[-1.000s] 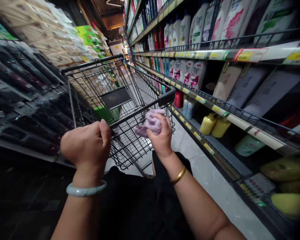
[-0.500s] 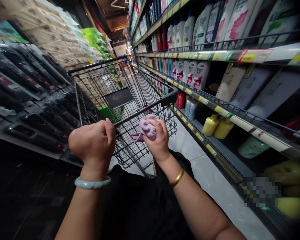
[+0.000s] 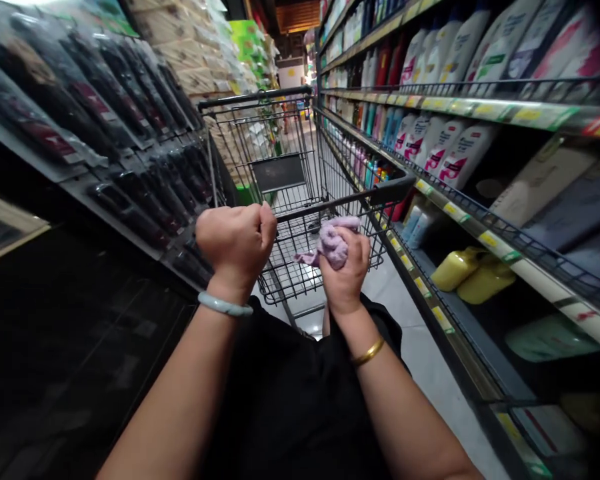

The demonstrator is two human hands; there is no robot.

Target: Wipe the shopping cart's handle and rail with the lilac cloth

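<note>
A black wire shopping cart (image 3: 280, 175) stands right in front of me, its handle bar (image 3: 325, 207) crossing at my hands. My left hand (image 3: 236, 241) is closed in a fist around the left end of that bar, with a pale jade bangle on the wrist. In my right hand (image 3: 351, 267) is a bunched lilac cloth (image 3: 334, 243), one loose end of it pointing left. This hand is at the right part of the handle; whether it also touches the bar is hidden. A gold bangle sits on the right wrist.
Shelves on the right carry shampoo bottles (image 3: 467, 153), yellow pump bottles (image 3: 455, 268) and boxes behind a price rail (image 3: 525, 113). To the left hang packaged dark items (image 3: 90, 87) above a black panel. Stacked packs (image 3: 175, 50) line the aisle farther on; grey tiled floor (image 3: 413, 347) shows beside the cart.
My view has turned left, so cart and hands sit farther right and slightly higher in the picture. Nearby shelf goods have shifted as well. Both hands keep their grips.
</note>
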